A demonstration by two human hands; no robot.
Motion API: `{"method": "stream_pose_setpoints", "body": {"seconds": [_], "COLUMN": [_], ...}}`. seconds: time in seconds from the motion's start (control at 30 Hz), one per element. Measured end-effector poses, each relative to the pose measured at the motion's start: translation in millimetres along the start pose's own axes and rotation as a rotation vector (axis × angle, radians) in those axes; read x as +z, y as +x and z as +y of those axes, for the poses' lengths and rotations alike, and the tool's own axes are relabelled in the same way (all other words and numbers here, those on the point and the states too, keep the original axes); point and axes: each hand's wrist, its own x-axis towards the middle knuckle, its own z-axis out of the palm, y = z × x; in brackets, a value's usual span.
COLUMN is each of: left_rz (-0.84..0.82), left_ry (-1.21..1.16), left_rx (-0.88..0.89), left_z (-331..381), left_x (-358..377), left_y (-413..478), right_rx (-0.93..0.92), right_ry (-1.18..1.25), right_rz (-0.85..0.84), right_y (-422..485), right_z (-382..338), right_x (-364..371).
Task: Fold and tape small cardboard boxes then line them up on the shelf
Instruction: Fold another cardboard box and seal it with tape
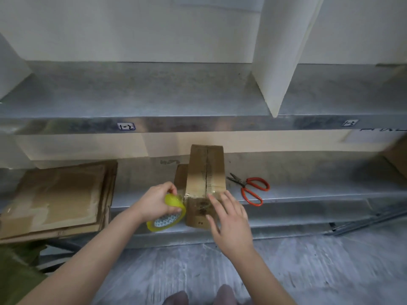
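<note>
A small folded cardboard box [206,170] stands on the lower metal shelf [308,192], its top seam facing me, with clear tape across the near end. My left hand [155,202] grips a yellow roll of tape [168,213] just left of the box, and a strip of tape runs from the roll onto the box corner. My right hand [231,219] lies with straight fingers pressed on the box's near face and top edge. A second piece of cardboard [181,176] sits behind the box on its left.
Red-handled scissors [251,189] lie on the shelf right of the box. A stack of flat cardboard sheets [57,197] fills the shelf's left part. The upper shelf [154,93] has a white divider [279,62]. Another cardboard edge [396,157] shows at far right.
</note>
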Motion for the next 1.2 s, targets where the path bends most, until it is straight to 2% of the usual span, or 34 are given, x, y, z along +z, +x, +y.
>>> {"method": "stream_pose_setpoints", "body": {"seconds": [0.07,0.17,0.3,0.43,0.83,1.2], "left_rz": [0.0,-0.018,-0.062,-0.035,-0.002,-0.011], "left_ry": [-0.009,0.012,0.155,0.313,0.504,0.419], "left_rx": [0.023,0.073,0.134,0.181,0.236,0.207], "left_z": [-4.4,-15.1,-27.7,-35.7,-44.0,-54.3], "left_x": [-3.6,-12.8,-25.0,-30.3,-28.0,-31.2], "left_y": [-0.8,-0.4,6.5,17.1,31.2,28.7], "right_rx": [0.046,0.077,0.04,0.007,-0.027,-0.017], "right_ry": [0.01,0.044,0.027,-0.004,-0.045,-0.077], "right_rz": [-0.027,0.018,0.06,0.029,-0.027,-0.052], "right_y": [6.2,9.7,6.9,9.4,11.0,11.2], "right_z": [-12.7,-16.4,-18.8,-21.6,-24.7,-25.4], "right_x": [10.5,18.7,22.6,22.9,26.3,30.9]}}
